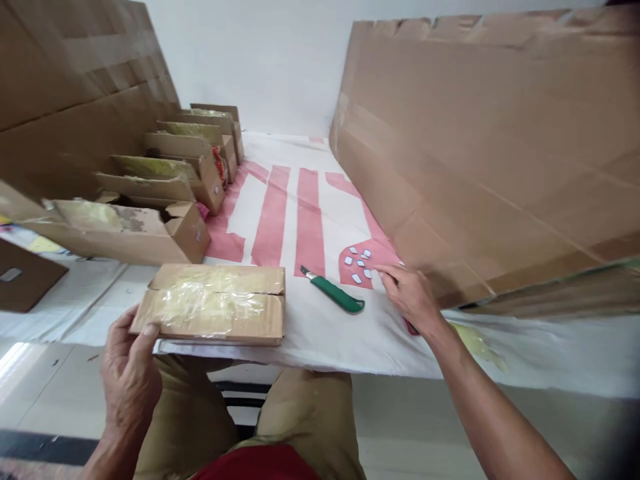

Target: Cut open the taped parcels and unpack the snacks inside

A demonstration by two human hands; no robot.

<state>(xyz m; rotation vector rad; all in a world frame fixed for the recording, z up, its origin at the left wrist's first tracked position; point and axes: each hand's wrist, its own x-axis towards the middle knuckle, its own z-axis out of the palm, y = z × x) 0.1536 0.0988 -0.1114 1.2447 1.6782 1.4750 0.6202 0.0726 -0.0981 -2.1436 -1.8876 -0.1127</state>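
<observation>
A cardboard box (215,300), closed and sealed with shiny clear tape, lies at the front edge of the table. My left hand (133,353) grips its near left corner, thumb on top and fingers at the side. On the pink patch of the cloth, several small white square pieces (361,263) with dark edges are scattered. My right hand (410,293) is just right of them, index finger stretched toward the nearest piece, with nothing visible in the fingers. Between the box and the pieces rests a green-handled utility knife (335,293), its blade end pointing to the far left.
Open cardboard boxes (190,233) stand in a row along the left side. A large cardboard panel (490,147) rises on the right, another (80,73) on the left. A dark red object (411,327) sits partly under my right wrist, near crumpled yellowish tape (477,343).
</observation>
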